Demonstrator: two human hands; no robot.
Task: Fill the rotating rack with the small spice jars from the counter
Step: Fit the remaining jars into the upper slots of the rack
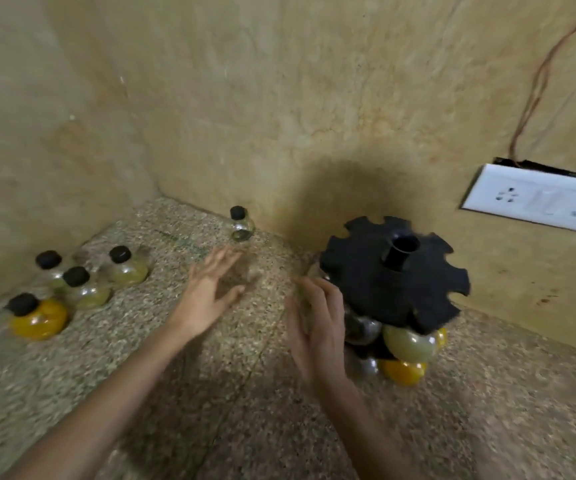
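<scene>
The left hand has its fingers spread, holding nothing; a jar stands just beyond them; the right hand, fingers straight and empty, is beside the rack; the jar looks light, smooth and breakable; grip below its cap.

l hand over mid counter, fingers spread, holds nothing. r hand flat w/ fingers straight, just beside black rack on its left; contact unclear (blur). rack sits twd the counter's back-right, w/ greenish jar and orange jar under its notched top. jar cluster by the left edge. lone jar at the back edge.
</scene>
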